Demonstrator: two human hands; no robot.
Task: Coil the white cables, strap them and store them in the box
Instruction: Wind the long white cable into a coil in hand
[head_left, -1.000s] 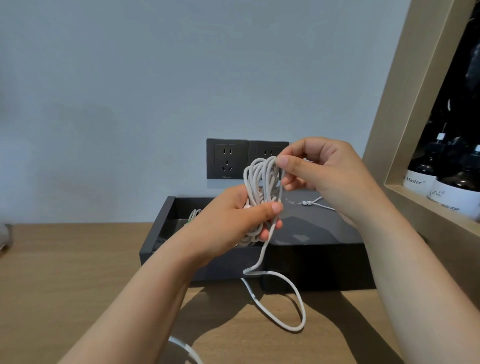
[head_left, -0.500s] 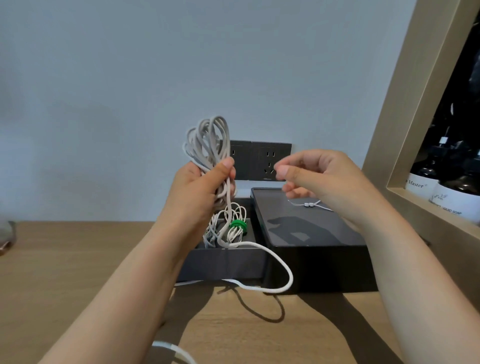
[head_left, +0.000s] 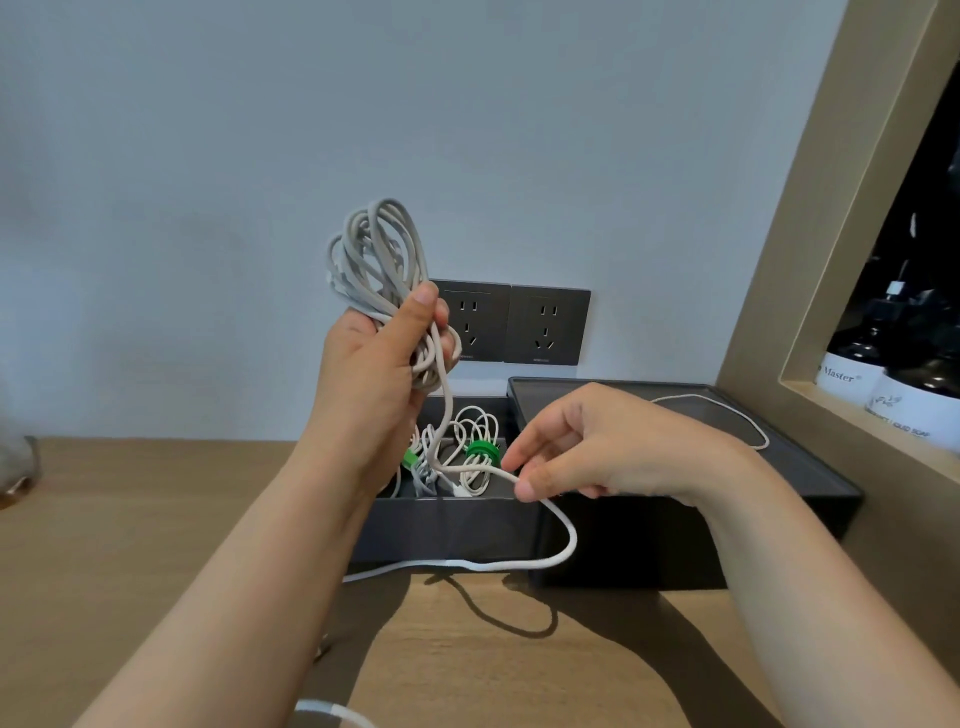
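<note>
Above the box (head_left: 452, 525), the left hand (head_left: 374, 374) clamps its grip round the coil (head_left: 376, 249), so loops stay bundled; at four o'clock, the right hand (head_left: 597, 447) pinches the loose tail (head_left: 569, 540), seemingly to wind it.

You are working with both arms bare. Your left hand (head_left: 371, 379) and right hand (head_left: 602, 447) are showing short, rounded nails (the thumbnails are reading clearest). Your left forearm (head_left: 234, 571) and right forearm (head_left: 831, 597) are showing bare skin from the wrist down to the frame's lower edge, smooth, with light creasing at the knuckles.
</note>
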